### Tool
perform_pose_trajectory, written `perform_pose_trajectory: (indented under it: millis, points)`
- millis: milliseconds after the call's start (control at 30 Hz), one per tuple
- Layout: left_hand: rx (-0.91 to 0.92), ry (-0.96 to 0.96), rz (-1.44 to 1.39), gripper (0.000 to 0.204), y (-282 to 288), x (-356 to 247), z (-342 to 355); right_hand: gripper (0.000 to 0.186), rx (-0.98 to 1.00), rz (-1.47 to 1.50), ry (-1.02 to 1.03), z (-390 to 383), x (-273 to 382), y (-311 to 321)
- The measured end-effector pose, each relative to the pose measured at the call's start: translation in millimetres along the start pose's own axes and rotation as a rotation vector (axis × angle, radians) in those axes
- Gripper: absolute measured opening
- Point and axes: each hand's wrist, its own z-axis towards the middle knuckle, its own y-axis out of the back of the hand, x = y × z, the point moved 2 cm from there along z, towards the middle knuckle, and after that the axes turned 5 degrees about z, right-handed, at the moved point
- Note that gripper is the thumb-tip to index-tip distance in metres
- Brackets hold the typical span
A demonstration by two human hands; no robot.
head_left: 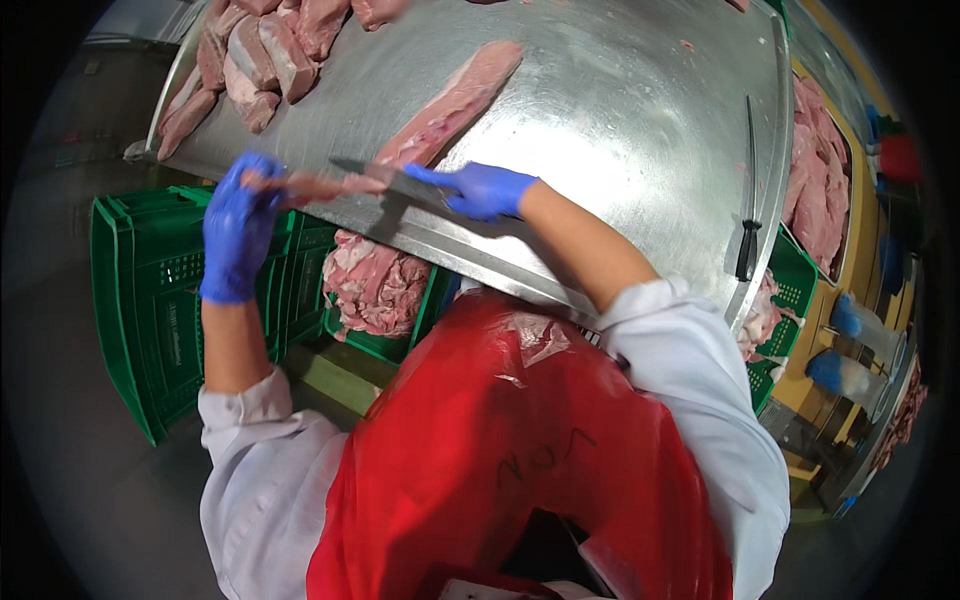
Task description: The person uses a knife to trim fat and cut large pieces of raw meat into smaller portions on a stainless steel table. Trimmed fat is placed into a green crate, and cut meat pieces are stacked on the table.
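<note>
Trimming looks midway: left hand (235, 235) clenched on meat strip (325, 187), right hand (490, 192) wrapped round knife (418, 190). 1 loin (455, 105) at 12 o'clock, strip maybe unsevered; chunks (285, 58) at 11 o'clock, status unclear.

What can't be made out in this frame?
Head view:
Handle of the knife: hidden by the right hand.
Finger placement of the left hand on the meat strip: blurred, apparently by motion.
Rest of the meat pile: cut off by the upper picture edge.
Rear of the scraps: covered by the table.
</note>
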Motion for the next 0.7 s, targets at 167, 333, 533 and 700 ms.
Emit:
perform_pose_trajectory:
  millis: [167, 333, 533, 700]
  points:
    - [0.041, 0.417, -0.255, 0.014, 36.3, 36.7, -98.2, 0.068, 0.158, 0.017, -0.102, -130.9, -35.5, -23.5]
    - [0.77, 0.359, 0.246, 0.059, -43.8, 36.1, -67.5, 0.075, -0.313, 0.521, -0.276, -207.3, -74.0, -16.7]
    - [0.331, 0.749, -0.307, 0.077, -272.9, 1.7, 104.0, 0.084, -0.894, 0.744, -0.209, -230.3, -92.7, -36.3]
    - [0.22, 0.197, 0.189, 0.042, -307.3, -127.7, 76.7, 0.085, -1.059, 0.837, -0.311, -277.1, -119.3, -90.0]
